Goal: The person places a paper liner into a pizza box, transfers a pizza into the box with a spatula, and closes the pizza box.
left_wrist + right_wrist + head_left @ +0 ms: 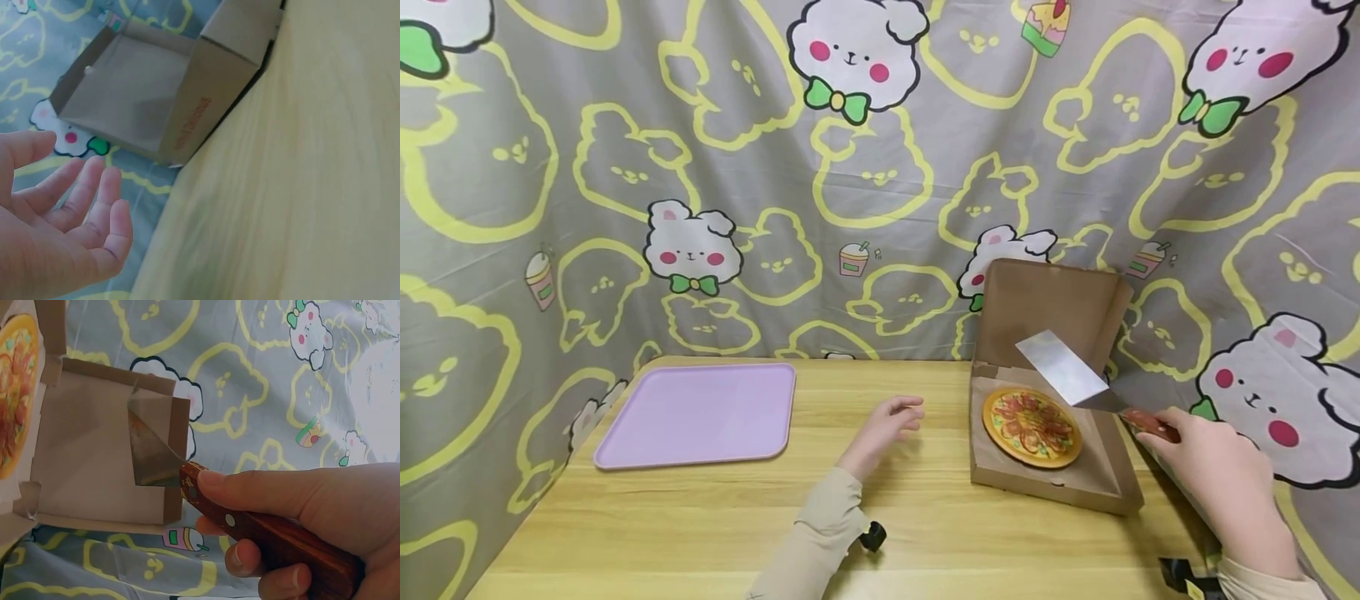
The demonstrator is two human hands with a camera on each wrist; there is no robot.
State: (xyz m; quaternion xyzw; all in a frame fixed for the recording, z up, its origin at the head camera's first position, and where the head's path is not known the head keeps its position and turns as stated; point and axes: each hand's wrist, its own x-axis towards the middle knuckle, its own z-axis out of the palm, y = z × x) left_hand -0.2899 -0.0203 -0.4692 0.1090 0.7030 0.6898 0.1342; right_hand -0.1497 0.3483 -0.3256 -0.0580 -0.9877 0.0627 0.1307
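Note:
A metal spatula with a riveted, reddish-brown wooden handle (275,540) is gripped in my right hand (1221,471). Its flat shiny blade (1062,367) hangs over the back right of an open cardboard pizza box (1052,493). Inside the box lies a round pizza (1032,427) with red and green toppings, apart from the blade in the head view. Left of the box, my left hand (880,429) hovers over the table with nothing in it. In the left wrist view, the fingers (81,194) are spread and loosely bent.
A flat purple tray (700,417) lies on the left of the wooden table (700,533). The box lid (1052,308) stands raised at the back. A patterned grey curtain (880,200) hangs behind and along the sides.

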